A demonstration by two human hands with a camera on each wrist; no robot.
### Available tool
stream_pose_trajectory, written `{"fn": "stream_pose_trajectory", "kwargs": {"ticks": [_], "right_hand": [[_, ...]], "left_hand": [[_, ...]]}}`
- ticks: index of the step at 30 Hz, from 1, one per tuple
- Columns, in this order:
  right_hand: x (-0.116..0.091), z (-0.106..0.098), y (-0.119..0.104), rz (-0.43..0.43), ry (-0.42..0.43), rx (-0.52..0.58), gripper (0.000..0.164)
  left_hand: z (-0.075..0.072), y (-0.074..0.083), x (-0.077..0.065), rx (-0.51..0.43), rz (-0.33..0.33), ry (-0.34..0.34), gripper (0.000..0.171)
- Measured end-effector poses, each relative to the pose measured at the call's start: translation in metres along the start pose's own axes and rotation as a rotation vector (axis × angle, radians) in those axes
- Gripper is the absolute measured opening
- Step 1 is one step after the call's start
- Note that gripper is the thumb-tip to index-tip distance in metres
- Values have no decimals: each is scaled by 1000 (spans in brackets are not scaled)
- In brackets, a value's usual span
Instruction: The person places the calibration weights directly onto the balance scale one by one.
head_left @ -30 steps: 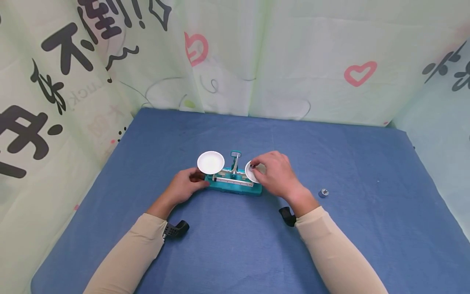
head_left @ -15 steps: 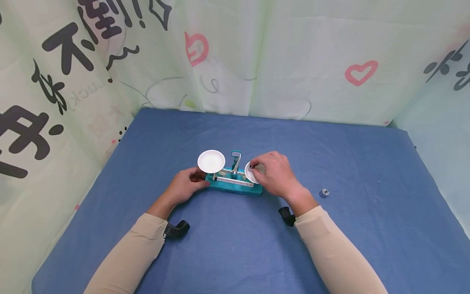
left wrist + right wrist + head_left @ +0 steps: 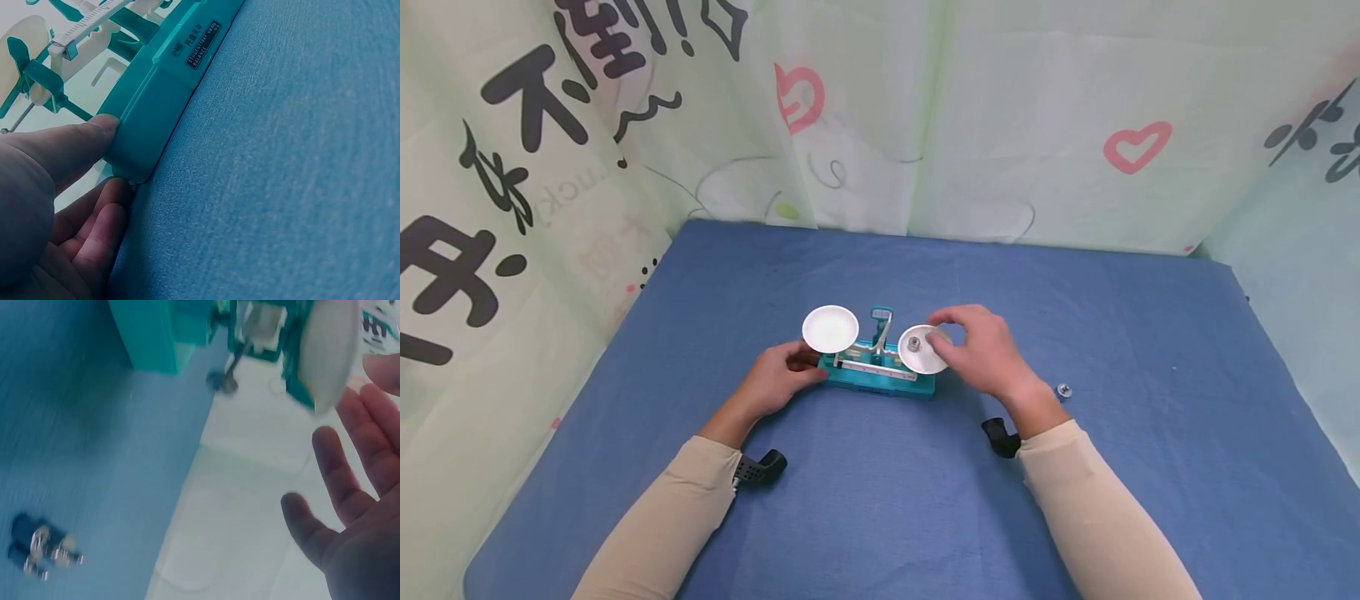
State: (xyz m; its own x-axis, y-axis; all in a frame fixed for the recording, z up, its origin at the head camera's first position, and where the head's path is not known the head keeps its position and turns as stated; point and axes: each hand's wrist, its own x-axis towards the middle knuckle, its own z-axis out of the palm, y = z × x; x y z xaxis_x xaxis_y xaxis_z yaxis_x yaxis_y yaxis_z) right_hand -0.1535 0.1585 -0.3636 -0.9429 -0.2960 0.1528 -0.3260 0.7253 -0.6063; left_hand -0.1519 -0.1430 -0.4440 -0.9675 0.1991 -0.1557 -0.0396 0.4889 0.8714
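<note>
A teal balance scale (image 3: 880, 382) with two white pans stands on the blue cloth. My left hand (image 3: 777, 380) grips the left end of its base, thumb (image 3: 103, 124) on the upper edge and curled fingers low against the end. A small metal weight (image 3: 913, 343) sits in the right pan (image 3: 928, 362); the left pan (image 3: 831, 329) holds nothing. My right hand (image 3: 988, 350) is at the right pan's outer rim, fingers spread and holding nothing. In the right wrist view its fingers (image 3: 334, 465) extend beside the pan.
Several small metal weights (image 3: 59, 550) stand on the cloth right of the scale, partly beside my right wrist in the head view. The blue-covered table (image 3: 1120, 317) ends at printed curtains (image 3: 1022, 125) at the back and sides.
My right hand has let go of the weight, leaving it in the right pan, and has drawn back to the right with its fingers opened. The left hand stays on the base.
</note>
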Motion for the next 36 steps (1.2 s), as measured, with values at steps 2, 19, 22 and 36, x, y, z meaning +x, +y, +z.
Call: {"fn": "stream_pose_trajectory", "kwargs": {"ticks": [2, 19, 22, 36], "right_hand": [[-4, -5, 7, 32, 26, 27, 28], [-42, -18, 69, 184, -1, -111, 23], [-45, -17, 76, 189, -27, -135, 23], [-44, -14, 86, 188, -90, -202, 20]], "left_hand": [[0, 0, 0, -5, -4, -1, 40], [1, 2, -1, 19, -27, 13, 40], [2, 1, -1, 18, -21, 13, 39], [1, 0, 0, 19, -24, 9, 38]]}}
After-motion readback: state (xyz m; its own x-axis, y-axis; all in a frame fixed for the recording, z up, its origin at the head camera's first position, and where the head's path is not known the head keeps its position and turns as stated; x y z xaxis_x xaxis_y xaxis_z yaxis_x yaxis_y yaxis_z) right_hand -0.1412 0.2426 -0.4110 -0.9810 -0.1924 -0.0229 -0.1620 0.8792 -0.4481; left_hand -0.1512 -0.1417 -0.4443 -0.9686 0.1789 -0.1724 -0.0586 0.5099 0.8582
